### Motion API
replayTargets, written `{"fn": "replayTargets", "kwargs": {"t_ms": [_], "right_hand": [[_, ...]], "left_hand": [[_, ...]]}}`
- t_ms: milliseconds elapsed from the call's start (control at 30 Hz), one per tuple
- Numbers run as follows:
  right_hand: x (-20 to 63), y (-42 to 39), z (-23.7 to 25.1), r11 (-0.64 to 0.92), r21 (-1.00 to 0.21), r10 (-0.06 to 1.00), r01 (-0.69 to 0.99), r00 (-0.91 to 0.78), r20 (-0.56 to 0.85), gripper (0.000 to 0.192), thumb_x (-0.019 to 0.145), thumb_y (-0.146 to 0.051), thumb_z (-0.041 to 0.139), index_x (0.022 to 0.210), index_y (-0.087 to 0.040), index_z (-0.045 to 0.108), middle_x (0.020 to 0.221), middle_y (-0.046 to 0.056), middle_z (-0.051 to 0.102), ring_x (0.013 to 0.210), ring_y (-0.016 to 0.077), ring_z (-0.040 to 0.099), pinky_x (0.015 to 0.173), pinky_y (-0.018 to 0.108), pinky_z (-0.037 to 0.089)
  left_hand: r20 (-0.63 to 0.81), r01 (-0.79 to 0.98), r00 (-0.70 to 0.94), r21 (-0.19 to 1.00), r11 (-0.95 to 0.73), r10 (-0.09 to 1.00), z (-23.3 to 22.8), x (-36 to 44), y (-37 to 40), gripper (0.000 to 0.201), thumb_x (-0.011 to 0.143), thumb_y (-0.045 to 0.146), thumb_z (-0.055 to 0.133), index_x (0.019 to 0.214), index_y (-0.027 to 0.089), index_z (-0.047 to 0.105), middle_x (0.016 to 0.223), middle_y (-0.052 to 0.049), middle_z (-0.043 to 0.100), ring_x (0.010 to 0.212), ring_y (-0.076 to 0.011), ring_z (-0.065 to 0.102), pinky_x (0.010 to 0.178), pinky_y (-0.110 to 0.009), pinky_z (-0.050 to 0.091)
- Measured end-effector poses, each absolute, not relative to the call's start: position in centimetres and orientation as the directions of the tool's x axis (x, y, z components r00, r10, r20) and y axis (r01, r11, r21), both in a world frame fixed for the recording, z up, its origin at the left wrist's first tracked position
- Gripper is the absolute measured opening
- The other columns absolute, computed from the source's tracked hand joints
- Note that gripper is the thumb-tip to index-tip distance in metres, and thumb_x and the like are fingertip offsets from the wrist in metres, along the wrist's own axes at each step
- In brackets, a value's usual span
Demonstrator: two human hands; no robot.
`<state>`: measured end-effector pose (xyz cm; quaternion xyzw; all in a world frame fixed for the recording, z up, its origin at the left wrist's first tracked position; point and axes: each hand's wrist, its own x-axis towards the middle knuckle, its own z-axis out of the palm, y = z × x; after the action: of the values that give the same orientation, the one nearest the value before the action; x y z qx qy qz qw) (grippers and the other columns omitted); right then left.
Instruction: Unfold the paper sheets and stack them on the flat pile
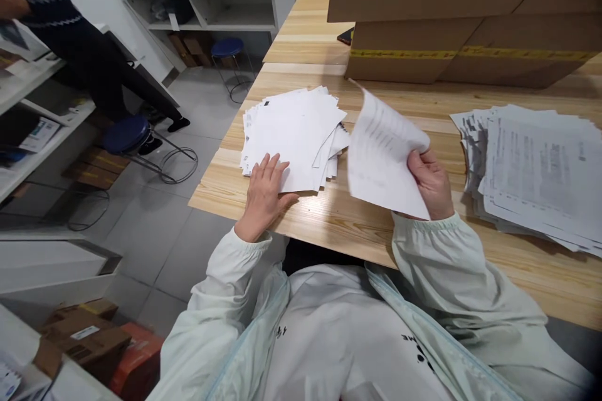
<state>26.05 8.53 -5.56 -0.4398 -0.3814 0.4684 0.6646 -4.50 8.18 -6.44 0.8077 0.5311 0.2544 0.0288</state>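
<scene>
Head view is showing a person sitting at a wooden table [338, 219], working between two paper piles. The right hand [430, 182] is pinching a single printed sheet [383, 156] at its edge, fingers closed over the near side and thumb behind, so the page is lifting clear of the table and curling in the air. That sheet is hanging between the face-down stack [294, 135] on the table's left part and the printed stack [536, 169] on its right part. The left hand [263, 194] is lying flat and spread on the near corner of the face-down stack, gripping nothing, seemingly pressing the loose pages so they are not sliding. A large cardboard box [461, 19] is sitting at the table's far side. Beyond the table's left edge, another person's dark sleeve [42, 6] is leaning over shelving, and a blue stool [126, 135] is standing on the floor.
</scene>
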Motion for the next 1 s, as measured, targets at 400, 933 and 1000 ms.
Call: {"fn": "replayTargets", "kwargs": {"t_ms": [400, 933, 1000], "right_hand": [[26.2, 8.0, -5.6, 0.061, -0.956, 0.985, -0.287, 0.17, 0.012, 0.035, 0.075, -0.05, 0.079, 0.1, -0.029, 0.065, 0.1, 0.0, 0.076, 0.091, 0.0229, 0.074, 0.07, 0.037, 0.062], [22.0, 6.2, -8.4, 0.019, -0.999, 1.0, -0.047, 0.002, 0.019, 0.071, 0.077, -0.044, 0.076, 0.141, -0.027, 0.049, 0.079, 0.0, 0.074, 0.055, 0.0135, 0.063, 0.05, 0.026, 0.051], [22.1, 6.4, -8.8, 0.037, -0.999, 0.999, 0.012, 0.008, 0.037, 0.047, 0.078, -0.048, 0.075, 0.117, -0.025, 0.066, 0.079, 0.001, 0.073, 0.063, 0.0144, 0.066, 0.054, 0.026, 0.053]], "left_hand": [[0.309, 0.759, 0.206, 0.549, -0.351, 0.928, -6.3, -5.6, 9.2, 0.034, 0.098, 0.036, 0.049, 0.124, 0.02, 0.063, 0.124, -0.01, 0.071, 0.126, -0.0271, 0.061, 0.107, -0.047, 0.048], [0.507, 0.772, 0.335, 0.337, -0.54, 0.794, -6.9, 2.8, -0.2, 0.055, 0.093, 0.007, 0.036, 0.142, 0.022, 0.054, 0.145, -0.011, 0.058, 0.146, -0.0266, 0.04, 0.12, -0.054, 0.036], [0.44, 0.769, 0.368, 0.351, -0.534, 0.819, -8.0, 3.1, -0.6, 0.056, 0.092, 0.007, 0.038, 0.143, 0.023, 0.053, 0.147, -0.011, 0.056, 0.147, -0.0272, 0.039, 0.12, -0.056, 0.036]]}}
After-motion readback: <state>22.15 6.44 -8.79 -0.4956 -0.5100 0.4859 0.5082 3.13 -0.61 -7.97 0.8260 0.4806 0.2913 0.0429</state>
